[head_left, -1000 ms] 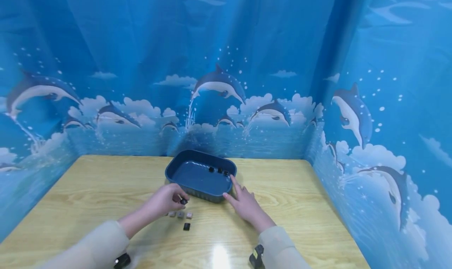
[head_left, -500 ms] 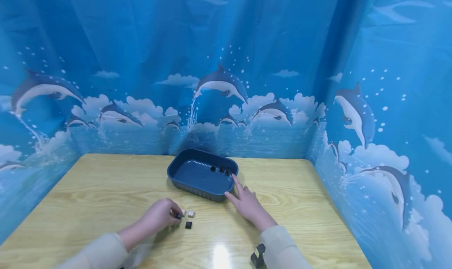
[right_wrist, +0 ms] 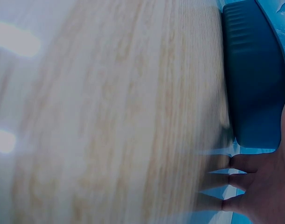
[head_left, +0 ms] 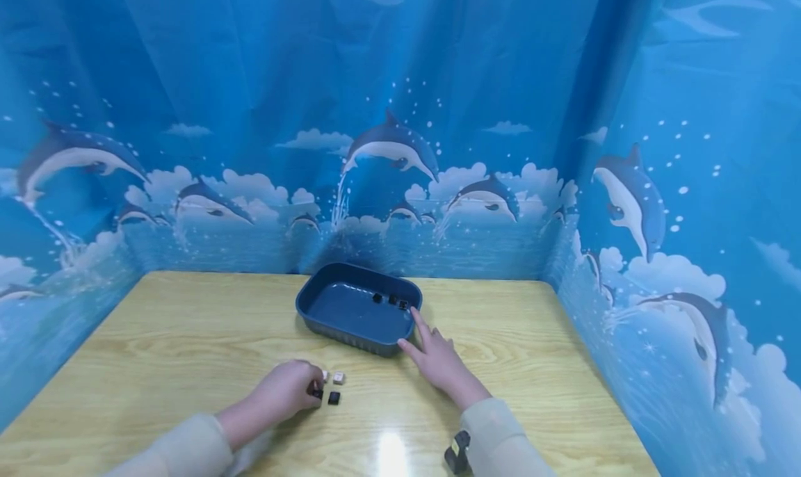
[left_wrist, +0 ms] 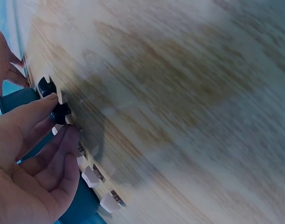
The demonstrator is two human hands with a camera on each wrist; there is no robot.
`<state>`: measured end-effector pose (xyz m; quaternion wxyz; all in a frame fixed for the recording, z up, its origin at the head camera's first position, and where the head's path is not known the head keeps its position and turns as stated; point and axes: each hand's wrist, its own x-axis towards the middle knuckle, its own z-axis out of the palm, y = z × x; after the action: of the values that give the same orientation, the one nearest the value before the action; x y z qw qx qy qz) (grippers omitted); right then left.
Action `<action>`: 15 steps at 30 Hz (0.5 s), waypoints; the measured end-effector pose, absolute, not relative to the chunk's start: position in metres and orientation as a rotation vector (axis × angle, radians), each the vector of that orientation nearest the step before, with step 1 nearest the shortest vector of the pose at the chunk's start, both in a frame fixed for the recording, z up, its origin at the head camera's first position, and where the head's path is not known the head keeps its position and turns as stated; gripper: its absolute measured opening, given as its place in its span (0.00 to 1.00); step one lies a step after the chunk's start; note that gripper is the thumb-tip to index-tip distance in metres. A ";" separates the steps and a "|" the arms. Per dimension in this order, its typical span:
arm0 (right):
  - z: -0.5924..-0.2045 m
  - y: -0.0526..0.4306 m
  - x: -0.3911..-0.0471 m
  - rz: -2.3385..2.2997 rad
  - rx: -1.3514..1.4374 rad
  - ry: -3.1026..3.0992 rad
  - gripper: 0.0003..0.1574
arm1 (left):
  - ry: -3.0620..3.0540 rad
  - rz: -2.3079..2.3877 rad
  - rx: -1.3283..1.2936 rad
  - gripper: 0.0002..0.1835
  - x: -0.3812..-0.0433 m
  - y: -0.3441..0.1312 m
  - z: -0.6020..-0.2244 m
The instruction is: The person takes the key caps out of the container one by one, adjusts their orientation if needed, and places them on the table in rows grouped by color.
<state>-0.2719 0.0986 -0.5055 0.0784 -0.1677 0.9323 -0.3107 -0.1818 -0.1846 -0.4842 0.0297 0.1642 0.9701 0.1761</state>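
Note:
My left hand [head_left: 283, 391] pinches a black keycap [left_wrist: 61, 114] between thumb and fingertips, low over the table. Just right of it in the head view lies another black keycap [head_left: 334, 398]. Behind them a white keycap [head_left: 338, 378] sits in a row that the left hand partly covers; in the left wrist view more white keycaps [left_wrist: 91, 177] of that row show beside the fingers. My right hand [head_left: 441, 367] spreads its fingers at the near right corner of a dark blue bin [head_left: 350, 341], with fingertips at the rim. Inside, at the right, are several black keycaps [head_left: 392, 300].
The wood-grain table [head_left: 532, 366] ends at a blue dolphin-print curtain [head_left: 250, 115] behind and along the sides. A bright light reflection falls on the table near the front. A dark strapped device [head_left: 457, 453] shows at the right wrist.
My left hand has carried the black keycap from near the bin's front down toward me, to beside the other black keycap. The right hand stays at the bin.

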 end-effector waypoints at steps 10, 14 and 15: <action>-0.506 0.098 -0.272 -0.938 -0.494 2.782 0.47 | 3.002 0.467 0.513 0.14 -0.184 -0.182 -0.483; -0.506 0.099 -0.273 -0.937 -0.486 2.780 0.47 | 3.016 0.429 0.566 0.14 -0.187 -0.181 -0.474; -0.506 0.099 -0.273 -0.937 -0.479 2.776 0.47 | 3.015 0.420 0.577 0.13 -0.189 -0.180 -0.471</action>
<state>-0.2729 0.0992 -0.5062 0.0861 -0.1607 0.9316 -0.3146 -0.1890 -0.1801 -0.4707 0.0216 0.1863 0.9728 0.1357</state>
